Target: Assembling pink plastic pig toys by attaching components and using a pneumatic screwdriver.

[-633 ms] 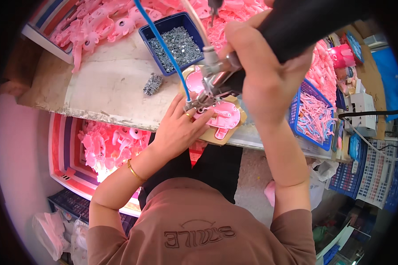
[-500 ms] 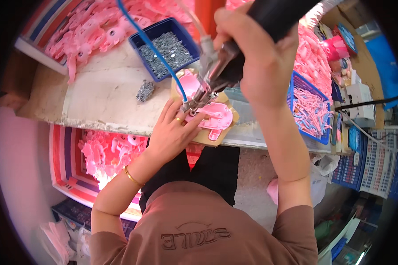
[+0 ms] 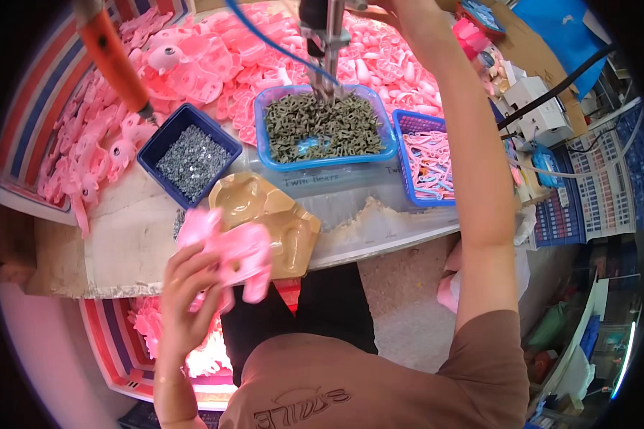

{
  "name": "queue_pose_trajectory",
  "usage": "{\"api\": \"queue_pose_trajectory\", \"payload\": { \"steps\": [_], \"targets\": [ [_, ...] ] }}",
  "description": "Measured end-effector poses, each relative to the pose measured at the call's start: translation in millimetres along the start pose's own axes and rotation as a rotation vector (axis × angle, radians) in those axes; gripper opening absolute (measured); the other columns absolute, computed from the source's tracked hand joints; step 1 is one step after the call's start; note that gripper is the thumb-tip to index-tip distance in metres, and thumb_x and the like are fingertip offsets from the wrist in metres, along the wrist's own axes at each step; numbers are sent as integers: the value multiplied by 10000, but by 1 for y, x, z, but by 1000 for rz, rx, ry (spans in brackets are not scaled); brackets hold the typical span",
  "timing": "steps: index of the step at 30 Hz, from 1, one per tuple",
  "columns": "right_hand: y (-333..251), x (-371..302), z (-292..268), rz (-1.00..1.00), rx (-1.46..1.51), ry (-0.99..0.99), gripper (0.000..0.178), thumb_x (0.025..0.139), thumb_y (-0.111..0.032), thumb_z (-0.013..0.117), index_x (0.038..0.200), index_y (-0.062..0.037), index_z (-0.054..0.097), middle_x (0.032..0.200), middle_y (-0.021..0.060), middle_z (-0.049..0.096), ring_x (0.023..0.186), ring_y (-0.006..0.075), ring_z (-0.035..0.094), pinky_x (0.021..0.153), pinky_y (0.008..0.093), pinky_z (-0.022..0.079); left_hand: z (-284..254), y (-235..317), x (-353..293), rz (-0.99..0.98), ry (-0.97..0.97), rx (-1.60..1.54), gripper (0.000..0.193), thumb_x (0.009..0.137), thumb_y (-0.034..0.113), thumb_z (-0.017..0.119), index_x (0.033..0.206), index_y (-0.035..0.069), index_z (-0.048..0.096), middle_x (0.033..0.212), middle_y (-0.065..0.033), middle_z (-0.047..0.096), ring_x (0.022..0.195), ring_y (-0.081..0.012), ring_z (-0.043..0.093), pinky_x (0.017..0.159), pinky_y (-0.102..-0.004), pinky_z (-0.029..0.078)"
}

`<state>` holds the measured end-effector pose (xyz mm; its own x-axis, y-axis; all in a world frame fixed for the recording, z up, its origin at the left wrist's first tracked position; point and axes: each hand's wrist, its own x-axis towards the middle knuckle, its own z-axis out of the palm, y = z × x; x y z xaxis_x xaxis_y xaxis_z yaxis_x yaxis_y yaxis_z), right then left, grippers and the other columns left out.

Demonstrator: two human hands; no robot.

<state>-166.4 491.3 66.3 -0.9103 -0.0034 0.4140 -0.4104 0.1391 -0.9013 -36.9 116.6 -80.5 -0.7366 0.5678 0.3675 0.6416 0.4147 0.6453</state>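
- Pink plastic toy part point(image 3: 243, 247) sits in my left hand point(image 3: 186, 286), fingers curled around it, tilted above the near edge of the surface point(image 3: 114, 250). Half a second ago that hand lay flat over pink pieces seated in the cradle; now it grips one.
- Dark blue bin point(image 3: 172, 129), just right of that hand's line and farther back, holds small grey bits point(image 3: 193, 163). I see no hand at it.
- Tan cradle point(image 3: 293, 243) comes next. Its moulded hollows now show, where pink pieces filled them a moment ago. I judge that the tool work on this part is over, leaving the cradle ready for loading.
- Light blue tray point(image 3: 322, 163) of small olive parts point(image 3: 329, 129) stands behind the cradle. The metal-nosed tool point(image 3: 334, 32) has left the cradle, and its nose shows over this tray; I cannot tell whether it touches the contents.
- My right hand point(image 3: 390, 6) has gone up to the top edge, mostly cut off. It was clasping the tool; I cannot tell whether it grips anything now.
- Blue basket point(image 3: 406, 161) of pink and blue strips point(image 3: 429, 164) stands right of the tray, partly behind the right forearm.
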Motion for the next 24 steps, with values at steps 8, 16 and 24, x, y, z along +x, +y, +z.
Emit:
{"api": "queue_pose_trajectory", "payload": {
  "steps": [8,16,24],
  "targets": [
    [181,-68,-168,274,-1345,61,279,825,-57,636,1071,-153,729,1028,166,703,948,311,685,827,403,531,-124,44,-48,-798,-302,399,259,867,95,653,1107,0,645,1106,-154,659,1067,-310,609,950,-381,458],
    [202,-60,-174,254,-1003,211,256,853,-149,725,1093,-65,691,1001,128,716,925,239,697,815,374,551,-88,6,-53,-486,-208,437,343,887,161,670,1191,11,616,1124,-163,648,1045,-348,602,918,-410,467],
    [115,-93,-100,484,-174,29,267,951,-211,647,1120,-4,666,947,59,701,801,123,676,706,268,556,31,29,42,111,-246,122,513,770,68,757,1260,106,612,1316,-131,586,1068,-342,617,899,-421,511]
  ]
}}
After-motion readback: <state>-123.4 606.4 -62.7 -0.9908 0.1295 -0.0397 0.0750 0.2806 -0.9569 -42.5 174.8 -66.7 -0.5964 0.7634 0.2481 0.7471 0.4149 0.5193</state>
